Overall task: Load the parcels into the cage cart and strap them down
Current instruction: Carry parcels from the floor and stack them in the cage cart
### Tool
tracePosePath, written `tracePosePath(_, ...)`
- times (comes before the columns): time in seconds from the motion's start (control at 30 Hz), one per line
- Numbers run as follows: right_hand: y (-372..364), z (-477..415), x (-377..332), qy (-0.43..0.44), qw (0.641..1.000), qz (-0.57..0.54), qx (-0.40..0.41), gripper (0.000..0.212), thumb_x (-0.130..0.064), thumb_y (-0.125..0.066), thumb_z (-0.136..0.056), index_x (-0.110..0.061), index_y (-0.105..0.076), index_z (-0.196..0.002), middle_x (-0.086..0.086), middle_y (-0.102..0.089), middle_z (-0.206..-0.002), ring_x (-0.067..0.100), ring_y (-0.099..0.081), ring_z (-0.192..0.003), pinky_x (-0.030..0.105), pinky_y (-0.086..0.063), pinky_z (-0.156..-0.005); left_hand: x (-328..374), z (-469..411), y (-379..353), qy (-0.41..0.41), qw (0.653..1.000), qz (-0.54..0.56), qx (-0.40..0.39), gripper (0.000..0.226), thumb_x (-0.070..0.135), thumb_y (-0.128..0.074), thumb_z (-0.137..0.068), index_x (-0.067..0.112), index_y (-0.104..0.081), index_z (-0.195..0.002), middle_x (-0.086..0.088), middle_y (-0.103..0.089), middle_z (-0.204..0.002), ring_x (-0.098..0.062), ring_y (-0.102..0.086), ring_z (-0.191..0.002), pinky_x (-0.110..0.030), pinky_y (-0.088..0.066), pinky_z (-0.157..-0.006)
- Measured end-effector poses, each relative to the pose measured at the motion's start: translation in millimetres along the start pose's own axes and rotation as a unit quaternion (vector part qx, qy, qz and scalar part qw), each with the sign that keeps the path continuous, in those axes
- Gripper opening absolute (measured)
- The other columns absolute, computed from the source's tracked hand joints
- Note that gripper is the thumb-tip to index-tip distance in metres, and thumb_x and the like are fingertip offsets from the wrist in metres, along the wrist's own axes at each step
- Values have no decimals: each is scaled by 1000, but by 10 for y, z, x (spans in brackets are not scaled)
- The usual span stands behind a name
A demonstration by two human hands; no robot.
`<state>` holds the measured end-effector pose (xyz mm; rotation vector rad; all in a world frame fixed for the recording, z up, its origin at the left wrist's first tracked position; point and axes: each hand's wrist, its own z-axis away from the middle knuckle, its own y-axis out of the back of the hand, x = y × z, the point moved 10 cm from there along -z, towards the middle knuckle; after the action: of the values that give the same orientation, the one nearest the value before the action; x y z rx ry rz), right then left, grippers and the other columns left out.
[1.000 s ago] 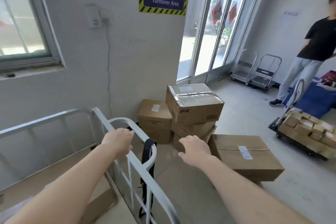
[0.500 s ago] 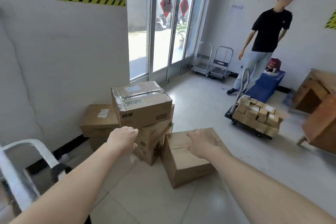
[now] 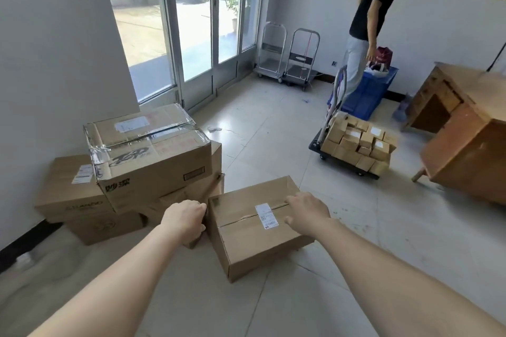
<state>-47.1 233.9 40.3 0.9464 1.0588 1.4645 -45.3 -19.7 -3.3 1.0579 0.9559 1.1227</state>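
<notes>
The parcel [image 3: 246, 227] lies on the floor [image 3: 273, 145] at 12 o'clock, with the stack [image 3: 150, 156] at 10. The right hand [image 3: 306, 213] hooks its right edge. The left hand [image 3: 184, 220] curls at its left end, grip unclear. Stiff, probably hefty: lift by both ends.

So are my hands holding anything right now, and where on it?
The labelled cardboard box on the floor, by its two short ends: left hand curls at the left end, right hand over the right top edge. Not lifted.

labelled carton [image 3: 254, 230] | flat on floor [image 3: 273, 139] | beside stacked cartons [image 3: 147, 161] at wall [image 3: 54, 63]
</notes>
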Motion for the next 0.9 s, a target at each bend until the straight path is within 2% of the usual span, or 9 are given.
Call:
tracePosePath(0.13, -130, -491, 363, -3, 1000, 0, -30, 47, -40, -54, -95, -19, -47, -137, 5, -48, -136, 25, -42, -129, 37, -40, -99, 176, -506, -126, 9, 999, 15, -29, 27, 35, -57, -91, 16, -54, -110, 2, -59, -118, -20, -55, -115, -34, -47, -85)
tracePosePath(0.33, -447, -1422, 1013, 11, 997, -2, -71, 47, -41, -54, -95, -19, -48, -137, 4, -48, -137, 24, -42, -129, 38, -42, -102, 534, -1263, -701, 73, 991, 68, -92, 36, 36, -54, -93, 18, -52, -124, 3, -55, -129, -21, -50, -123, -35, -47, -93)
tracePosePath(0.57, -755, -2046, 1366, 29, 993, 15, -112, 49, -40, -54, -95, -19, -46, -139, 3, -45, -142, 24, -40, -133, 37, -41, -103, 649, -1631, -1118, 122, 978, 102, -135, 38, 34, -51, -95, 17, -51, -129, 2, -55, -131, -19, -50, -125, -34, -46, -96)
tracePosePath(0.73, -1112, -2655, 1583, 34, 987, 15, -153, 48, -41, -52, -96, -20, -47, -138, 1, -46, -142, 23, -38, -134, 37, -42, -101, 625, -2020, -1570, 175, 958, 143, -179, 43, 38, -52, -95, 18, -48, -132, 3, -53, -135, -20, -50, -126, -35, -47, -96)
tracePosePath(0.9, -1511, -3233, 1838, 2, 982, -2, -187, 50, -42, -54, -95, -22, -47, -140, 4, -50, -139, 25, -43, -131, 36, -42, -99, 585, -2433, -2073, 217, 934, 185, -215, 48, 40, -51, -95, 20, -44, -138, 1, -50, -141, -20, -48, -128, -36, -45, -99)
